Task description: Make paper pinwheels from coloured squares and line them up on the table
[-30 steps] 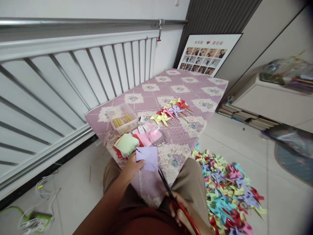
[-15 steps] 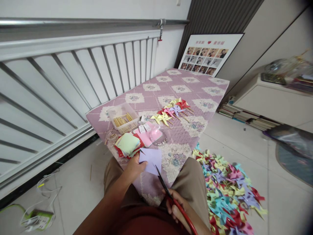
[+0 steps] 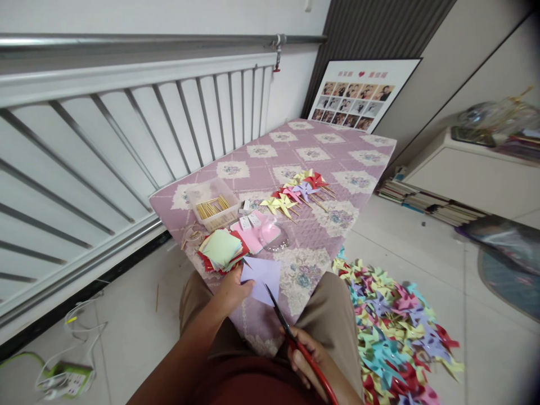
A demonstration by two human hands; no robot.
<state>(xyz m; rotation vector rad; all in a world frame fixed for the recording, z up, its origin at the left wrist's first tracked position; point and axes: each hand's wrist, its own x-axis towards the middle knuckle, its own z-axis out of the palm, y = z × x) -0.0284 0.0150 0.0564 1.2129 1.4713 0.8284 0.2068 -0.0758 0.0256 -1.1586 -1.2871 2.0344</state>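
My left hand (image 3: 233,289) pinches the left edge of a square lilac paper sheet (image 3: 265,275) over the table's near corner. A slit shows near the sheet's upper left corner. In my right hand (image 3: 306,357) are red-handled scissors (image 3: 282,316), their dark blades at the sheet's lower edge with the tips over the paper. Just beyond my left hand lies a stack of coloured paper squares (image 3: 221,250), pale green on top and red beneath. Pink paper (image 3: 254,241) lies beside it, with small white boxes (image 3: 250,221) on top.
A clear plastic box (image 3: 214,203) holds short wooden sticks. Several paper pinwheels on sticks (image 3: 301,191) lie mid-table, near a clear container of small shiny pieces (image 3: 276,239). Many pinwheels (image 3: 394,337) are heaped on the floor at right. A white radiator (image 3: 139,124) stands along the left.
The scissor tips have moved slightly up and left, further in over the lilac sheet. My left hand keeps its hold on the sheet.
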